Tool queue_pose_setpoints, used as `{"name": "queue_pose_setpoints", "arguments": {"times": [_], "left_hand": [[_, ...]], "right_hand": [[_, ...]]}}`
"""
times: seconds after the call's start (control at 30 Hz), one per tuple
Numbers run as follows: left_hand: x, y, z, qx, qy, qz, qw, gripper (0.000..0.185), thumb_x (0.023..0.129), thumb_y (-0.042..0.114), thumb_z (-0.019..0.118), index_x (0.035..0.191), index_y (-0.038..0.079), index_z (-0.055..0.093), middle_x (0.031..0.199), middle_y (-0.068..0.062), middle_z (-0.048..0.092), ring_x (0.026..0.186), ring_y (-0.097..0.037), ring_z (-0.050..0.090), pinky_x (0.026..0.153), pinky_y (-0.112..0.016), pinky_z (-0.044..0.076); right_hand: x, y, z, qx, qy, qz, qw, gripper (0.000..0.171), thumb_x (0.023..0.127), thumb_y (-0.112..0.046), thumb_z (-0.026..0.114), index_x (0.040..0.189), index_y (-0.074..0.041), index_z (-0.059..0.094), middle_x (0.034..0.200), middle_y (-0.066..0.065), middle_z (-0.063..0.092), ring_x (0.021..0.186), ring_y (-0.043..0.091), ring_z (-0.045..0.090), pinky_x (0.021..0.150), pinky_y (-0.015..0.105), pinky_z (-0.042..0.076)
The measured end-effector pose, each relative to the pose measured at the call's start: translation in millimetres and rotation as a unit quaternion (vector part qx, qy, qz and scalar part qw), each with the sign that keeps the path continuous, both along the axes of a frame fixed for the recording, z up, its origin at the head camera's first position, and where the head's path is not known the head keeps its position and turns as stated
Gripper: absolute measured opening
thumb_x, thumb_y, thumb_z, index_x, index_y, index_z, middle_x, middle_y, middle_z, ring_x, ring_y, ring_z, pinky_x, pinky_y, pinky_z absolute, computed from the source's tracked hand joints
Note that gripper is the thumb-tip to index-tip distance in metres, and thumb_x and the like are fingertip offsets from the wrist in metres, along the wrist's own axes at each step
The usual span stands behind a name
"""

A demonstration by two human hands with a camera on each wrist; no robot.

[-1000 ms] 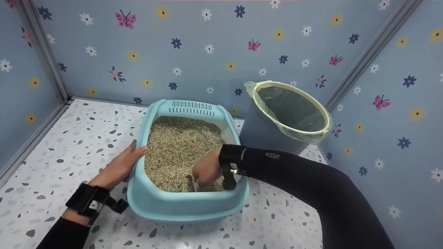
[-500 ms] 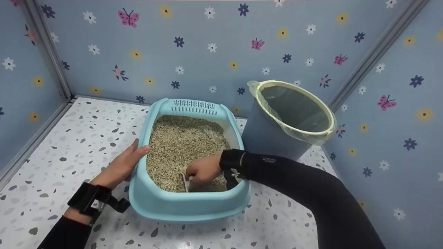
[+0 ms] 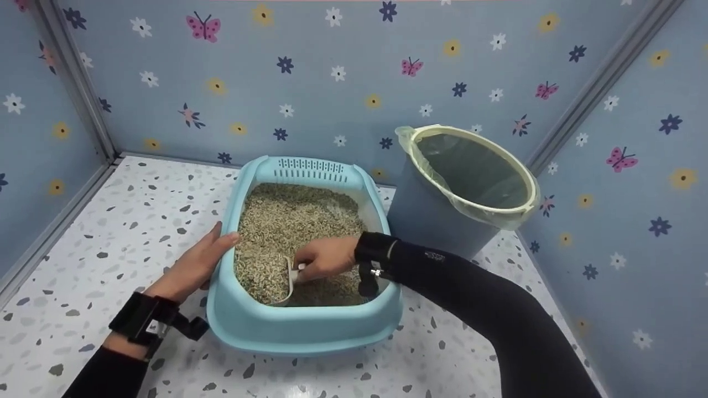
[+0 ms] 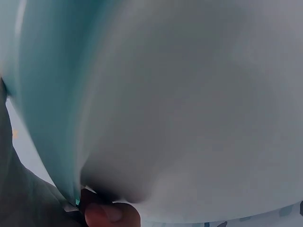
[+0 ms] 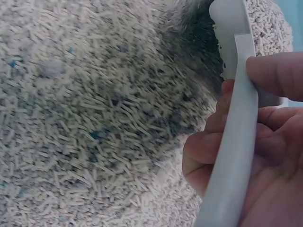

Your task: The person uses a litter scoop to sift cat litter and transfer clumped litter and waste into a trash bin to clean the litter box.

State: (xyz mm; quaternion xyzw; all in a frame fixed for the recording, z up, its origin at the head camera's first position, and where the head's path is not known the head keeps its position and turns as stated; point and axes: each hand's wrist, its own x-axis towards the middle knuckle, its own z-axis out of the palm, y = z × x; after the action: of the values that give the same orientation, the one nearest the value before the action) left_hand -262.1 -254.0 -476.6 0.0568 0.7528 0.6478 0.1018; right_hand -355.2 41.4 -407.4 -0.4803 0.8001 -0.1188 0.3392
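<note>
A speckled white floor (image 3: 138,221) is stretching between flowered blue walls (image 3: 332,83), and on it a light blue litter tray (image 3: 310,329) is sitting just beside a grey bin (image 3: 426,215) that is wearing a pale liner around its rim. The tray is holding a bed of beige pellet litter (image 3: 293,221).

The person's right arm, in a dark sleeve, is reaching in from the right across the tray's near right corner, with the wrist bending down toward the litter. The right hand (image 3: 323,258) is curling its fingers and thumb around the handle of a pale grey scoop (image 3: 285,284); the scoop's bowl is lying low in the litter at the near end of the tray, tilting on its side.

The left arm is coming in from the lower left. The left hand (image 3: 193,265) is resting flat along the outside of the tray's left wall, fingers straight, with the thumb lying over the rim.

In the right wrist view, the fingers (image 5: 274,75) are wrapping the scoop handle (image 5: 236,142) close above the pellets (image 5: 94,118).
</note>
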Motion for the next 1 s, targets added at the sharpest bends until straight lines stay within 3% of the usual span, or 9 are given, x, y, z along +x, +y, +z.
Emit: {"name": "queue_pose_setpoints", "arguments": {"times": [0.17, 0.27, 0.43, 0.57, 0.63, 0.73, 0.83, 1.0], "left_hand": [[-0.9, 0.2, -1.4, -0.016, -0.01, 0.009, 0.9998, 0.093, 0.114, 0.061, 0.046, 0.18, 0.022, -0.007, 0.133, -0.035, 0.062, 0.094, -0.034, 0.078, 0.07, -0.05, 0.068], [-1.2, 0.7, -1.5, -0.016, -0.012, 0.007, 0.9998, 0.094, 0.114, 0.061, 0.046, 0.18, 0.021, -0.008, 0.138, -0.036, 0.06, 0.097, -0.033, 0.078, 0.072, -0.049, 0.068], [-1.7, 0.5, -1.7, -0.01, -0.011, 0.0, 0.9999, 0.093, 0.115, 0.06, 0.046, 0.179, 0.022, -0.01, 0.158, -0.041, 0.043, 0.107, -0.038, 0.075, 0.078, -0.049, 0.067], [-1.4, -0.2, -1.5, -0.007, -0.015, -0.002, 0.9999, 0.094, 0.115, 0.06, 0.046, 0.179, 0.022, -0.012, 0.163, -0.042, 0.035, 0.111, -0.04, 0.073, 0.078, -0.047, 0.067], [-1.3, 0.1, -1.3, -0.01, -0.016, 0.002, 0.9998, 0.094, 0.115, 0.06, 0.046, 0.179, 0.022, -0.012, 0.153, -0.041, 0.048, 0.104, -0.036, 0.075, 0.071, -0.042, 0.066], [-1.5, 1.6, -1.0, -0.015, -0.012, 0.005, 0.9998, 0.093, 0.115, 0.061, 0.046, 0.18, 0.024, -0.009, 0.122, -0.031, 0.063, 0.085, -0.028, 0.074, 0.06, -0.036, 0.061], [-1.1, 3.1, -0.6, -0.018, -0.012, 0.005, 0.9998, 0.09, 0.115, 0.061, 0.047, 0.181, 0.027, -0.004, 0.099, -0.019, 0.061, 0.071, -0.022, 0.068, 0.053, -0.031, 0.053], [0.2, 3.8, 0.1, -0.027, -0.012, 0.005, 0.9996, 0.089, 0.115, 0.062, 0.046, 0.181, 0.027, -0.003, 0.091, -0.012, 0.057, 0.066, -0.019, 0.061, 0.052, -0.029, 0.048]], "right_hand": [[-7.2, 4.9, 2.9, -0.013, -0.01, -0.022, 1.0, 0.023, 0.111, -0.026, 0.064, 0.116, -0.005, 0.073, 0.09, -0.006, 0.056, 0.078, 0.009, 0.052, 0.076, 0.028, 0.045], [-11.6, 9.8, 5.8, -0.017, -0.004, -0.038, 0.999, 0.025, 0.111, -0.027, 0.063, 0.12, -0.007, 0.074, 0.092, -0.006, 0.057, 0.08, 0.01, 0.052, 0.077, 0.028, 0.045], [-19.5, 20.2, 13.3, -0.035, 0.021, -0.077, 0.996, 0.029, 0.111, -0.03, 0.063, 0.124, -0.007, 0.076, 0.095, -0.005, 0.06, 0.085, 0.01, 0.054, 0.081, 0.029, 0.046], [-24.7, 30.6, 22.8, -0.05, 0.039, -0.121, 0.991, 0.027, 0.111, -0.031, 0.064, 0.115, -0.006, 0.074, 0.092, -0.005, 0.058, 0.083, 0.011, 0.053, 0.08, 0.03, 0.046], [-25.9, 35.1, 28.5, -0.059, 0.045, -0.143, 0.987, 0.024, 0.111, -0.03, 0.065, 0.113, -0.007, 0.073, 0.091, -0.006, 0.057, 0.082, 0.01, 0.053, 0.08, 0.029, 0.046], [-26.1, 40.1, 37.9, -0.069, 0.043, -0.171, 0.982, 0.022, 0.112, -0.028, 0.065, 0.112, -0.007, 0.072, 0.087, -0.006, 0.055, 0.077, 0.009, 0.052, 0.075, 0.028, 0.045], [-23.7, 44.2, 48.0, -0.081, 0.021, -0.2, 0.976, 0.023, 0.113, -0.024, 0.064, 0.117, -0.004, 0.073, 0.083, -0.006, 0.054, 0.07, 0.008, 0.05, 0.069, 0.027, 0.045], [-14.7, 52.9, 62.5, -0.1, -0.004, -0.23, 0.968, 0.023, 0.114, -0.025, 0.064, 0.122, -0.005, 0.073, 0.079, -0.006, 0.053, 0.065, 0.008, 0.05, 0.062, 0.026, 0.046]]}}
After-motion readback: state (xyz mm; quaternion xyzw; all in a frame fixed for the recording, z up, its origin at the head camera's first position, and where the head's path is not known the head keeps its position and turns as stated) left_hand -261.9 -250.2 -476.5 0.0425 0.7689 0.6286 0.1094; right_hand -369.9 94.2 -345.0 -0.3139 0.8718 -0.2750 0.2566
